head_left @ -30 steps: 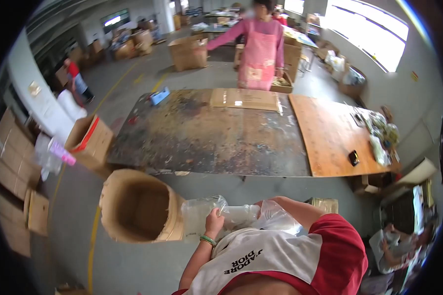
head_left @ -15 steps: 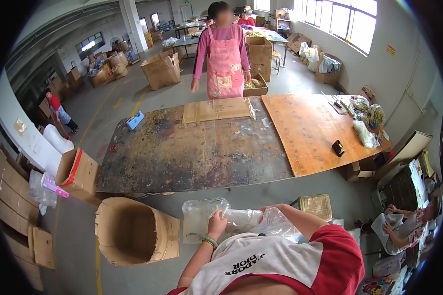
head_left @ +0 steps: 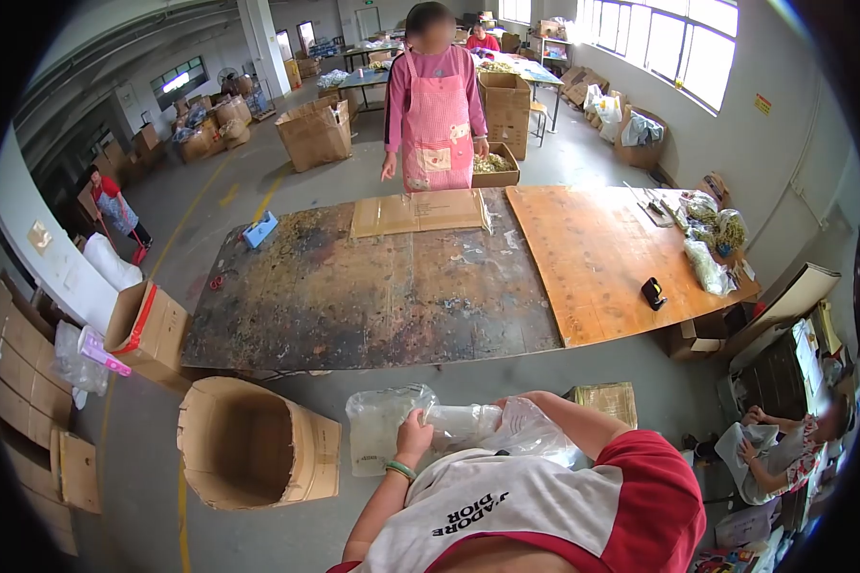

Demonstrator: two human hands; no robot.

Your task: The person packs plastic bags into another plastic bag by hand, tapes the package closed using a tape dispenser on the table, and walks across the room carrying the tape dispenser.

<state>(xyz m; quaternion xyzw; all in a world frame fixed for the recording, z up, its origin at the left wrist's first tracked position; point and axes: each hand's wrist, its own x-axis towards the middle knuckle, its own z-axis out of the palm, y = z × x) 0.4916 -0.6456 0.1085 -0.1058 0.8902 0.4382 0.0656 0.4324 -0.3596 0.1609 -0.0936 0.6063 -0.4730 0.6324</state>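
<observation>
Below the table's near edge, my left hand (head_left: 414, 437) is closed on a clear plastic bag (head_left: 382, 420); a green bangle circles that wrist. Part of the bag spreads out flat to the left of the hand, with small dark print low on it. Toward the right, more clear plastic (head_left: 535, 432) runs between my hands and bunches up under my right forearm. My right hand (head_left: 518, 405) is at that bunched plastic, its fingers hidden by it. An open cardboard box (head_left: 330, 458) stands on the floor to the left of the bag.
A stained dark table (head_left: 373, 306) with an orange board (head_left: 592, 277) lies ahead, bearing flattened cardboard (head_left: 420, 212), a blue tape dispenser (head_left: 260, 230), red scissors (head_left: 217, 282) and a black tape measure (head_left: 653, 293). Across it stands a person in a pink apron (head_left: 438, 134). Another person (head_left: 774, 454) sits at right.
The view has shifted slightly. The apron wearer's hand has come down and in toward the body. A person at far left has changed posture. My hands stay at the plastic.
</observation>
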